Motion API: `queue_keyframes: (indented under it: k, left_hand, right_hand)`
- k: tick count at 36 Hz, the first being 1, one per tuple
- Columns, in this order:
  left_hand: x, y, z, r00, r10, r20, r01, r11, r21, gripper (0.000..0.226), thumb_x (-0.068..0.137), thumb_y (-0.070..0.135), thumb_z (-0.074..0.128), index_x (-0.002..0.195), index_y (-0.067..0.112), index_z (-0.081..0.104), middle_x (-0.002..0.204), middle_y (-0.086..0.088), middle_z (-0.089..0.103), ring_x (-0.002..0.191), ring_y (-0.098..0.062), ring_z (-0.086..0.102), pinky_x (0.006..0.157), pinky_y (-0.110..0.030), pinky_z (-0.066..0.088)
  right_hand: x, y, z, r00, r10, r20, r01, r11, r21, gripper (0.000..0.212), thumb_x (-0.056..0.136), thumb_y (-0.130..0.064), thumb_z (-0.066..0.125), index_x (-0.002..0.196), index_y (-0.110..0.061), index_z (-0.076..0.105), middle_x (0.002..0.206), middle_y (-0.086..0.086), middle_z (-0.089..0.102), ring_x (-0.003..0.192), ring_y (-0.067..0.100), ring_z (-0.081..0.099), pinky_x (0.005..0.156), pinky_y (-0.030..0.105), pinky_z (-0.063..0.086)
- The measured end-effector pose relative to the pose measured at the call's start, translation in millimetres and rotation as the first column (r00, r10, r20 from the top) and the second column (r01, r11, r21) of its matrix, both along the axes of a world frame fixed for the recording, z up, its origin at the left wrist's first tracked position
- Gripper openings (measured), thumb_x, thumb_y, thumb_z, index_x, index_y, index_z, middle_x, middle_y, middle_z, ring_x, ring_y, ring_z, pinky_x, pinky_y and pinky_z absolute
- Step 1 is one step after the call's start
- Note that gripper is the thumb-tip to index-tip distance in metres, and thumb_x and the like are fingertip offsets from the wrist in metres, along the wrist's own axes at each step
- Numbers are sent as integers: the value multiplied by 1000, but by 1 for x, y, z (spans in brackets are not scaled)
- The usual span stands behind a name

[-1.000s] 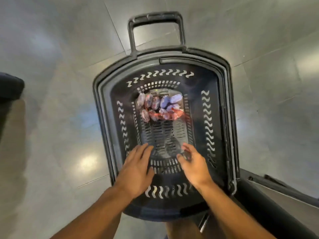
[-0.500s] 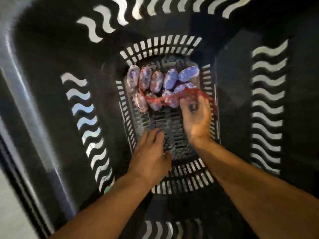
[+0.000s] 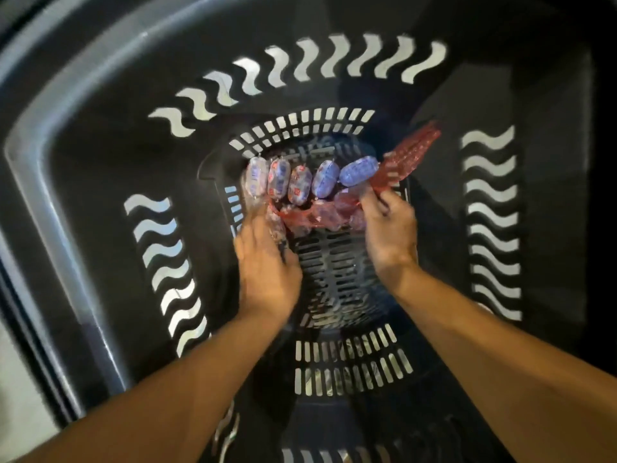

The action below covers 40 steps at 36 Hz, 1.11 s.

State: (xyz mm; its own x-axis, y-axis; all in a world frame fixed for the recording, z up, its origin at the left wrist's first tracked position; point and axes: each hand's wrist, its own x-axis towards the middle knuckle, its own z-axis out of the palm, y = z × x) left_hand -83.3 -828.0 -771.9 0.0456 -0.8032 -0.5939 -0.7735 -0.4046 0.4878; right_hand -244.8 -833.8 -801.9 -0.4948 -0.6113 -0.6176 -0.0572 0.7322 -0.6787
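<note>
Dark slotted basket [image 3: 100,168] wall fills view
Pale grey floor [image 3: 18,389] sliver lower left; light shows through wavy slots [image 3: 167,262].

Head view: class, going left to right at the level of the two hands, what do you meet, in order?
Wavy slots in the black plastic basket's left wall → left hand → slotted basket floor → right hand → wavy slots in the right wall.

Your right hand [image 3: 390,225] pinches a red net [image 3: 410,152] of thin plastic mesh, rough and faintly shiny. Just beyond your left hand [image 3: 263,262], the small packets [image 3: 298,185] wear smooth, glossy film. Around both hands, the basket [image 3: 100,182] is hard black plastic, smooth, with a dull sheen on its rim.
</note>
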Motion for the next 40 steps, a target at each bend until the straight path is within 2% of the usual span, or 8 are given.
queue_keyframes:
  k: [3, 7, 11, 17, 21, 25, 30, 40]
  left_hand:
    - [-2, -23, -24, 994, -27, 107, 22, 999, 46, 61, 95, 9, 58, 152, 15, 36, 161, -4, 26, 147, -25, 19, 123, -31, 16]
    - [3, -35, -50, 975, -179, 131, 177, 984, 21, 29, 95, 10, 56, 119, 19, 69, 157, -4, 30, 142, -29, 22, 119, -29, 20]
    - [-1, -29, -62, 994, 61, 89, -53, 995, -88, 22, 95, 7, 53, 108, 7, 71, 146, -5, 46, 132, -26, 36, 108, -17, 25]
    - [-3, -6, -52, 916, 400, -30, -401, 911, -101, 28, 105, 17, 44, 117, 2, 64, 117, -13, 61, 106, -23, 55, 103, -36, 39]
    - [-2, 0, -37, 948, 309, -72, -317, 928, -194, 29, 106, 15, 40, 122, 1, 60, 136, -7, 52, 125, -18, 49, 111, -29, 35]
    - [-1, -4, -28, 980, 169, -102, -190, 949, -250, 36, 107, 15, 38, 141, 8, 48, 149, -1, 45, 138, -12, 41, 119, -27, 28]
    - [-1, -5, -31, 974, 206, -96, -222, 956, -195, 26, 107, 22, 39, 117, 11, 61, 83, 15, 61, 81, 6, 57, 73, 0, 35]
    - [23, -5, -3, 977, 213, -11, -212, 975, 63, 26, 106, 26, 44, 95, 16, 65, 95, -4, 69, 90, -21, 60, 85, -33, 45]
  right_hand:
    - [-6, 10, -7, 998, -64, -17, 64, 998, -13, 46, 100, -32, 63, 58, -20, 52, 51, -12, 57, 49, 1, 47, 53, 20, 39]
    - [-3, 20, -20, 992, -124, -7, 124, 992, -19, 54, 99, -33, 64, 54, -24, 36, 47, -14, 40, 52, 5, 36, 56, 30, 33]
    - [5, 25, -30, 986, -166, -20, 165, 983, -75, 56, 100, -20, 64, 52, -27, 37, 37, -23, 41, 39, -4, 41, 44, 10, 30]
    - [8, 30, -31, 968, -238, 74, 246, 961, -124, 32, 104, -13, 55, 74, -21, 66, 70, -14, 74, 76, 0, 72, 82, 20, 56]
    - [12, 39, -21, 984, -171, -57, 160, 974, -162, 26, 105, -11, 52, 86, -15, 70, 64, -36, 64, 73, -19, 62, 71, 0, 42]
    - [13, 42, -17, 986, -118, -118, 93, 976, -199, 25, 106, -11, 50, 98, -9, 73, 86, -15, 70, 88, 0, 68, 79, 8, 48]
    - [10, 44, -17, 978, -33, -206, 12, 995, -102, 26, 107, -18, 49, 94, -26, 71, 83, -21, 63, 73, -8, 59, 68, 3, 37]
    - [6, 75, 18, 981, 92, -171, -52, 974, 222, 47, 106, -19, 50, 61, -14, 41, 63, -3, 44, 56, 6, 38, 50, 17, 31]
